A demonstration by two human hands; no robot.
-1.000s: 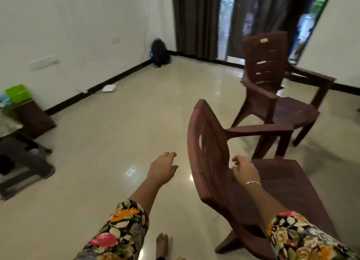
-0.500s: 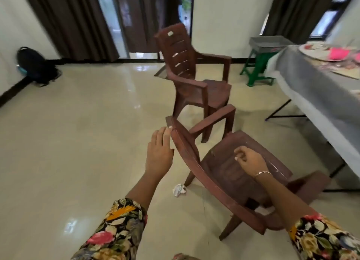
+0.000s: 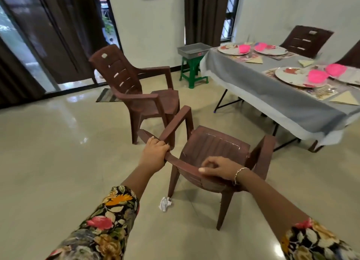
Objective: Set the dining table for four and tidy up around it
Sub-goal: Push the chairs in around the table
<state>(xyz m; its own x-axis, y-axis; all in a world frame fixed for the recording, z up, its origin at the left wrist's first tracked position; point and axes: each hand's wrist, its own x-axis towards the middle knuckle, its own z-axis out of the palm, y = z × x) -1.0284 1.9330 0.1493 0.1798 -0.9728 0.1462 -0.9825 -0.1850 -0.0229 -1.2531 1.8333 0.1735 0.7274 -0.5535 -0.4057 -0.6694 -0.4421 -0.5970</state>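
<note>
Two grips on brown chair point(image 3: 212, 143): left hand point(image 3: 154, 154), right hand point(image 3: 220, 169); tub point(image 3: 192, 47) label point(image 3: 199, 54) illegible.

Around me the cream tiled floor point(image 3: 48, 162) shines with daylight from the sliding glass door point(image 3: 17, 51), framed by dark brown curtains point(image 3: 64, 35). White walls point(image 3: 155, 26) stand behind a green stool point(image 3: 191, 65) beside the dining table point(image 3: 272, 98).

Home dining room: set table point(image 3: 272, 96), plastic chairs point(image 3: 136, 88), curtains point(image 3: 202, 14), tiled floor point(image 3: 48, 152).

Floor point(image 3: 48, 152): near chair point(image 3: 212, 144), far chair point(image 3: 140, 96), crumpled paper point(image 3: 165, 203), green stool point(image 3: 191, 69).
</note>
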